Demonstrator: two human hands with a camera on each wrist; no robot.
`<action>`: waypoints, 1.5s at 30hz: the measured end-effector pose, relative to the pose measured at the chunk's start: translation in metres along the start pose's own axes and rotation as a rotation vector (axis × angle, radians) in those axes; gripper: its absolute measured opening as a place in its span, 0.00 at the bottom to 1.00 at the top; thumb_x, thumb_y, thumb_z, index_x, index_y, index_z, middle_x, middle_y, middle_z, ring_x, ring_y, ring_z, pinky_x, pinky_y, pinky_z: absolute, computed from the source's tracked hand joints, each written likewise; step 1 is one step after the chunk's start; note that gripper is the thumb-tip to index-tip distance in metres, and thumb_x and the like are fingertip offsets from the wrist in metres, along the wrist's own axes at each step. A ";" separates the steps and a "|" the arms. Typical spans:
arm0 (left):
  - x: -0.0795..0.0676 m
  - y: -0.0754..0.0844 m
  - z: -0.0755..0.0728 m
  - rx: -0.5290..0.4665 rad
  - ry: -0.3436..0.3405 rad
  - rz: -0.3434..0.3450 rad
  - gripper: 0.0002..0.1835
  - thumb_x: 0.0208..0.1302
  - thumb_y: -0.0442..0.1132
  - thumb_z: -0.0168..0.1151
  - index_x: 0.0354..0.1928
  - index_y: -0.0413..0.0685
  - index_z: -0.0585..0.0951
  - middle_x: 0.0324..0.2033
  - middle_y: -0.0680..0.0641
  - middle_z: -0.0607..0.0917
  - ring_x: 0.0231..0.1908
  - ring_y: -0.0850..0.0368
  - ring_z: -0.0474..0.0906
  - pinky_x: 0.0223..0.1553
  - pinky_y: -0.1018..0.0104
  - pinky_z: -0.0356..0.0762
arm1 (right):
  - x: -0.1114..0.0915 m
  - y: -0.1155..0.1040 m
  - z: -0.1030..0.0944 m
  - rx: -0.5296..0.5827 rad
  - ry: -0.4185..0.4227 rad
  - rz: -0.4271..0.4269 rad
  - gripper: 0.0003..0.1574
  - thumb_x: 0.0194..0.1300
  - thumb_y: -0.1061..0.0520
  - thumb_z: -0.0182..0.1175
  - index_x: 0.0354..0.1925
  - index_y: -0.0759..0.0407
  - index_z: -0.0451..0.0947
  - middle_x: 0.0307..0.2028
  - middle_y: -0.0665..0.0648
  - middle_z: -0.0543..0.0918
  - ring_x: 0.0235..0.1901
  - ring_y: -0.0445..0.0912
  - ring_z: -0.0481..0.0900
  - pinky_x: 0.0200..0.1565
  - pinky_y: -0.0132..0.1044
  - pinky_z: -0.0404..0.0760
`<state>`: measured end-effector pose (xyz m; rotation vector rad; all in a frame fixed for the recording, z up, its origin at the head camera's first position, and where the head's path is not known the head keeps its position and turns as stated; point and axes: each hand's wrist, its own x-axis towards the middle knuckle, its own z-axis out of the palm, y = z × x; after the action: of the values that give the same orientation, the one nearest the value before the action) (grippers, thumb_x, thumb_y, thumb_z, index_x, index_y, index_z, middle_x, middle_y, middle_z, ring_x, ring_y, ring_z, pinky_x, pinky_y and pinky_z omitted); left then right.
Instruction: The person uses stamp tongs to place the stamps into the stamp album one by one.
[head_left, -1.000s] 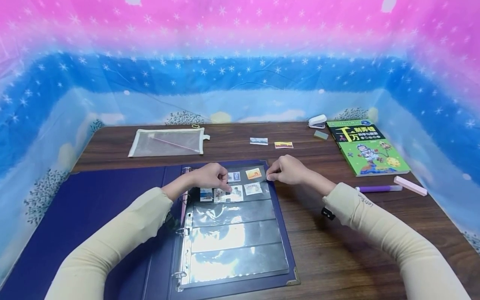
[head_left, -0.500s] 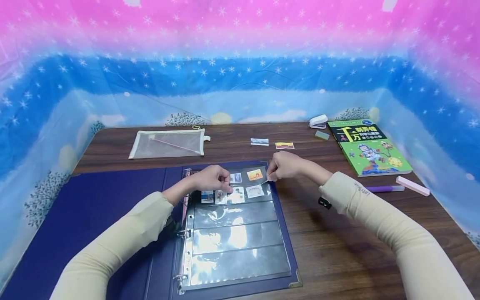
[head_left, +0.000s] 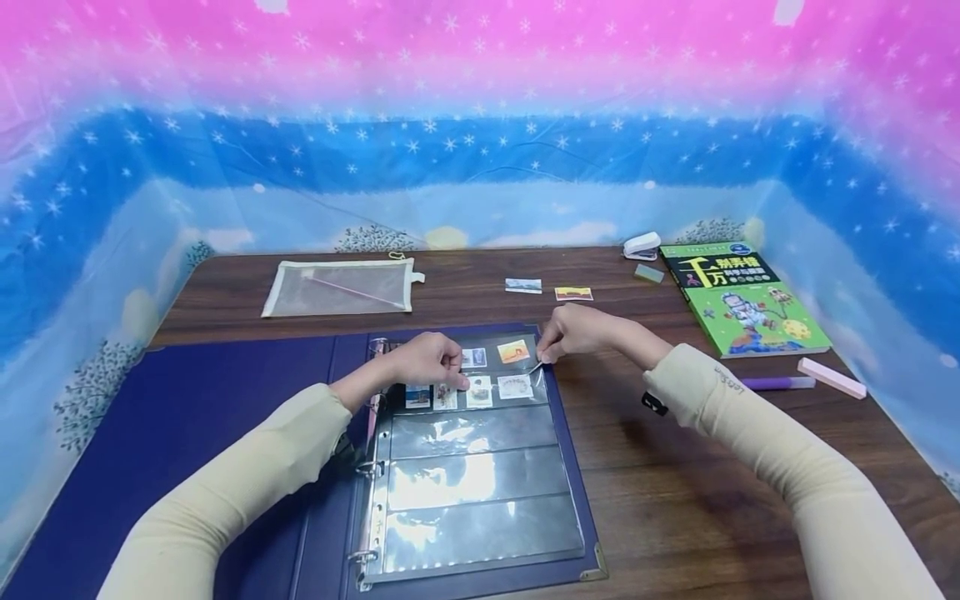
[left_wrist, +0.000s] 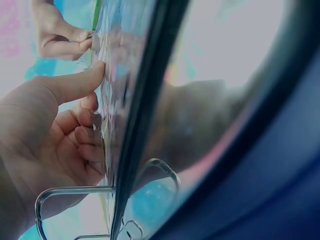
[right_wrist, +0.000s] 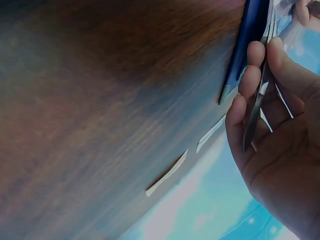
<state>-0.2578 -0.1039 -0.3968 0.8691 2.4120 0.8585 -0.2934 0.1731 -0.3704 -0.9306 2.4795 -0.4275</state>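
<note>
A clear stamp page (head_left: pixel 472 429) lies in the navy ring binder (head_left: pixel 225 417). My left hand (head_left: pixel 427 360) rests over its upper rows. In the left wrist view the thumb (left_wrist: pixel 80 85) touches the plastic while the other fingers curl loosely beside it. My right hand (head_left: pixel 577 331) pinches metal tweezers (right_wrist: pixel 263 92) at the page's upper right edge, their tips reaching towards the second row. An orange stamp (head_left: pixel 513 352) shows in the top row. Below it sits a pale stamp (head_left: pixel 515 387), in line with several others, partly covered by my left hand.
Two loose stamps, a bluish one (head_left: pixel 522 286) and a yellow-red one (head_left: pixel 573 293), lie behind the binder. A mesh pouch (head_left: pixel 341 288) is at back left. At right are a white stapler (head_left: pixel 642 245), an eraser (head_left: pixel 648 273), a green book (head_left: pixel 746 300), a purple pen (head_left: pixel 776 383) and a pink stick (head_left: pixel 831 377).
The tweezers stay at the page's right edge, with only slight hand movement. The pale stamp in the second row looks flatter and straighter. The left hand stays about where it was.
</note>
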 end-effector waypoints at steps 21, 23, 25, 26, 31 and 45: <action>-0.029 0.019 -0.007 0.267 -0.099 0.046 0.12 0.56 0.39 0.65 0.39 0.42 0.77 0.20 0.52 0.75 0.22 0.64 0.67 0.35 0.70 0.70 | 0.004 0.031 0.009 0.272 0.650 0.291 0.17 0.65 0.52 0.57 0.47 0.60 0.82 0.43 0.62 0.85 0.25 0.45 0.72 0.28 0.34 0.68; -0.039 0.021 -0.004 0.298 -0.094 0.062 0.13 0.55 0.40 0.66 0.39 0.41 0.78 0.28 0.49 0.79 0.28 0.62 0.71 0.37 0.68 0.72 | 0.009 0.035 0.007 0.258 0.686 0.312 0.17 0.65 0.51 0.57 0.46 0.59 0.82 0.40 0.62 0.86 0.24 0.46 0.70 0.27 0.34 0.66; -0.049 0.023 0.000 0.312 -0.090 0.040 0.15 0.55 0.42 0.66 0.41 0.40 0.79 0.36 0.46 0.79 0.34 0.59 0.73 0.40 0.65 0.73 | 0.014 0.039 0.005 0.234 0.703 0.333 0.16 0.65 0.52 0.57 0.45 0.59 0.83 0.39 0.61 0.86 0.25 0.48 0.73 0.28 0.36 0.68; -0.055 0.024 0.002 0.317 -0.089 0.029 0.17 0.56 0.43 0.66 0.42 0.39 0.78 0.39 0.45 0.78 0.36 0.57 0.74 0.42 0.64 0.74 | 0.017 0.040 0.004 0.221 0.705 0.344 0.16 0.65 0.52 0.57 0.45 0.59 0.83 0.38 0.61 0.87 0.27 0.49 0.76 0.29 0.37 0.70; -0.073 0.027 0.014 0.302 -0.048 -0.007 0.20 0.57 0.44 0.65 0.46 0.38 0.76 0.43 0.44 0.76 0.43 0.52 0.75 0.48 0.57 0.74 | 0.028 0.050 -0.002 0.162 0.692 0.399 0.16 0.66 0.53 0.56 0.45 0.60 0.83 0.43 0.62 0.85 0.43 0.54 0.82 0.43 0.45 0.77; -0.073 0.021 0.028 0.284 0.103 0.072 0.11 0.50 0.38 0.70 0.29 0.45 0.76 0.27 0.51 0.74 0.29 0.63 0.68 0.36 0.68 0.68 | 0.038 0.064 -0.010 0.176 0.629 0.503 0.17 0.66 0.52 0.56 0.46 0.60 0.82 0.49 0.63 0.83 0.52 0.57 0.77 0.52 0.49 0.74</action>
<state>-0.1814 -0.1297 -0.3887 1.0442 2.6495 0.6069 -0.3581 0.1952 -0.4013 -0.0715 3.0263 -0.8389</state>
